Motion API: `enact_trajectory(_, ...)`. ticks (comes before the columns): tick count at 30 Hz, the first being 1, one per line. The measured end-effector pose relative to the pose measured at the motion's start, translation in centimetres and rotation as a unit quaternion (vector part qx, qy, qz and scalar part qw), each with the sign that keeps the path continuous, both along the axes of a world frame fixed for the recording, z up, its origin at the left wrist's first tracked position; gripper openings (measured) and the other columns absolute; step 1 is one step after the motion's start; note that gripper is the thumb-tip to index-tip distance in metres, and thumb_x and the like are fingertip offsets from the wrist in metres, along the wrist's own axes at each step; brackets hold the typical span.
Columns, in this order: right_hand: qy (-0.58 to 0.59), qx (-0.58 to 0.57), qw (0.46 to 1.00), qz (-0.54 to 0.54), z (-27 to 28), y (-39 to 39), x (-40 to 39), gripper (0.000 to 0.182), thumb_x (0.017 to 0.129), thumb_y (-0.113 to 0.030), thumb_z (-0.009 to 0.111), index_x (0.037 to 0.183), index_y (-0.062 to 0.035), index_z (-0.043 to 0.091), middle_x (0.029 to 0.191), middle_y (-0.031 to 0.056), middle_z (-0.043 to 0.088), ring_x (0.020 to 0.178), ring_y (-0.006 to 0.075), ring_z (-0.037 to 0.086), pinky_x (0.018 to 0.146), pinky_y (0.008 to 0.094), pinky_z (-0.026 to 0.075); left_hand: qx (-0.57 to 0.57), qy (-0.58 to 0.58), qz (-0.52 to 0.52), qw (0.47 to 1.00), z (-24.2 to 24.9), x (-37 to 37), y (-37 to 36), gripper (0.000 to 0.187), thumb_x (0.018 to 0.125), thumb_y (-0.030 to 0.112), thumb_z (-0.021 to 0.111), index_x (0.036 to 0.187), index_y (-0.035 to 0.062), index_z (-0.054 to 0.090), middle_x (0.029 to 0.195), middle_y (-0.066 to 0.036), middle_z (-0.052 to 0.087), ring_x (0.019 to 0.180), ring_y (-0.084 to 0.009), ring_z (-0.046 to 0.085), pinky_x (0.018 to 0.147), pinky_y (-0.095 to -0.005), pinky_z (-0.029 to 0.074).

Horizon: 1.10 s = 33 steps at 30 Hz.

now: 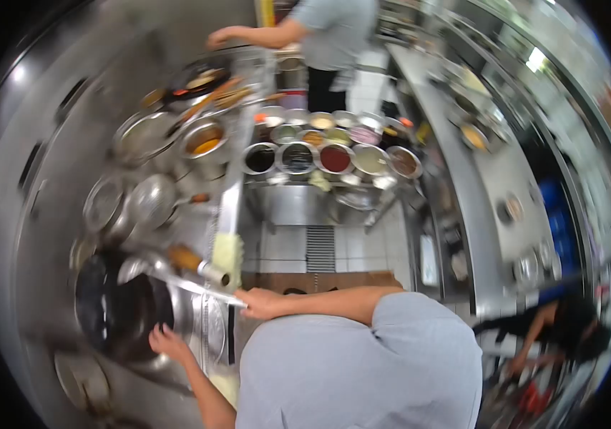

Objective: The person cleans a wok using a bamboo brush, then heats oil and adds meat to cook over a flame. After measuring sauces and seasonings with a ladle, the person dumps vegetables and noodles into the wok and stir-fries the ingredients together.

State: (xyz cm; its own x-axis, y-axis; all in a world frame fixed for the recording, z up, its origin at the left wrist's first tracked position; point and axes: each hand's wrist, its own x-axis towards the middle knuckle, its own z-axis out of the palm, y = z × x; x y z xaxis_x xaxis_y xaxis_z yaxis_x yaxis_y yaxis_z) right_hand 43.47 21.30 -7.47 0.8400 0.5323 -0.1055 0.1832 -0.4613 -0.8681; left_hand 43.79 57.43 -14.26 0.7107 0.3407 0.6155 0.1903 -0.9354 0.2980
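Observation:
My right hand (262, 304) is wrapped round the end of a long metal ladle (184, 284). The ladle's bowl is over a dark wok (119, 307) on the left. By the wok's near right edge is my left hand (168, 343), its fingers a little apart and nothing visible in them; whether they touch the rim cannot be made out. Close beyond the ladle lies a cylindrical object with a brown, blurred end (194, 263). A round perforated strainer (154, 201) and a mesh strainer (105, 204) rest farther up the stove.
Metal tubs of sauces and seasonings (335, 159) stand ahead. A pot with orange liquid (204, 139) is at the upper left. One person in grey (334, 36) stands beyond the tubs; another in dark clothes (556, 325) bends at lower right. A steel counter (491, 171) runs along the right.

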Motion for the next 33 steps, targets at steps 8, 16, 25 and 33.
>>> enact_trajectory(8,0.329,0.235,0.903,0.146,-1.8,-2.8,0.8,0.027,0.092,-0.021,0.063,0.112,-0.0095,0.047,0.066,0.0010,0.045,0.048,0.0117,0.047,0.041,0.0295,0.037,0.057,0.066,0.000,0.996,-2.5,-2.2,0.0,0.069,0.101,0.051,0.039,0.150,0.0018,0.033,0.154,-0.021,0.032,0.141,-0.0443,0.028,0.116,-0.0512,0.025)
enact_trajectory(16,0.512,0.320,0.789,0.112,-2.0,-2.5,0.7,0.031,0.093,-0.019,0.061,0.119,-0.0129,0.047,0.064,-0.0022,0.042,0.045,0.0061,0.041,0.038,0.0265,0.034,0.075,0.098,0.012,0.992,-5.0,-2.2,2.1,0.072,0.101,0.051,0.039,0.152,0.0016,0.028,0.157,-0.020,0.026,0.143,-0.0443,0.024,0.118,-0.0512,0.022)
enact_trajectory(25,0.021,0.058,0.997,0.037,-2.4,0.3,2.0,0.055,0.087,-0.025,0.067,0.135,-0.0067,0.046,0.105,0.0263,0.066,0.091,0.0369,0.067,0.081,0.0436,0.051,0.031,0.093,-0.031,0.995,0.0,-2.8,-0.4,0.073,0.076,0.015,0.075,0.142,0.0010,0.046,0.143,-0.021,0.048,0.136,-0.0402,0.039,0.118,-0.0510,0.020)
enact_trajectory(33,0.096,0.138,0.985,0.047,-4.5,1.5,3.5,0.055,0.091,-0.011,0.064,0.140,-0.0054,0.040,0.071,0.0011,0.052,0.045,0.0081,0.043,0.039,0.0260,0.034,-0.063,0.147,0.073,0.984,3.1,-4.2,-3.3,0.086,0.080,0.015,0.072,0.153,0.0096,0.027,0.159,-0.021,0.018,0.144,-0.0438,0.025,0.113,-0.0526,0.027)
